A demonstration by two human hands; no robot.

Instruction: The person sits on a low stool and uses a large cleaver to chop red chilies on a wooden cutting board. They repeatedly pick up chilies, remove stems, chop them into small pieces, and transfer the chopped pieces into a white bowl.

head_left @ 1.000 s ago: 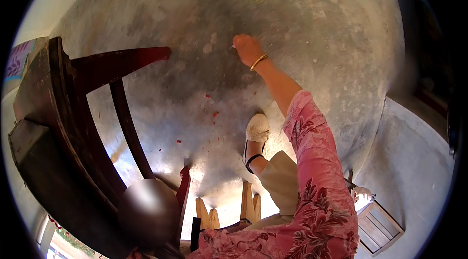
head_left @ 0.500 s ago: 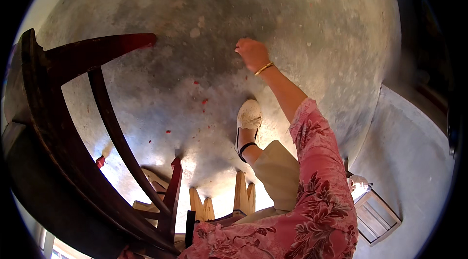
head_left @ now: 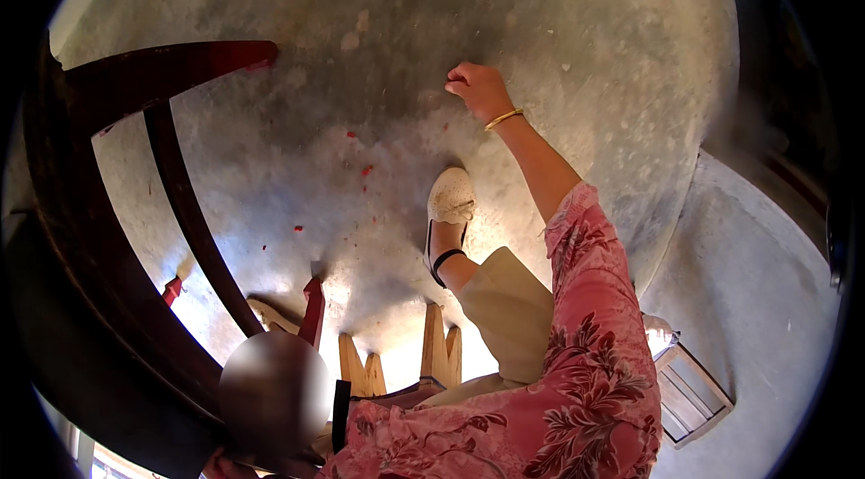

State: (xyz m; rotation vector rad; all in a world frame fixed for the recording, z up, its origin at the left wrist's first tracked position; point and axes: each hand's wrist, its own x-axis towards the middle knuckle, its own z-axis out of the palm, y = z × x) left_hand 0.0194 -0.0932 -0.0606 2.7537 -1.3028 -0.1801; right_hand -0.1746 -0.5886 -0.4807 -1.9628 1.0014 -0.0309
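Looks steeply down from the head, fisheye-wide, onto concrete floor (head_left: 396,100), floral sleeve (head_left: 590,290) close, right hand (head_left: 482,91) farther.

And we're indoors, in what looks like a plain room of a home: worn, stained concrete floor (head_left: 387,82), red scraps (head_left: 367,171) scattered across it, dark wooden furniture (head_left: 162,71) at its left edge, pale wooden legs (head_left: 433,342) lining the near one!
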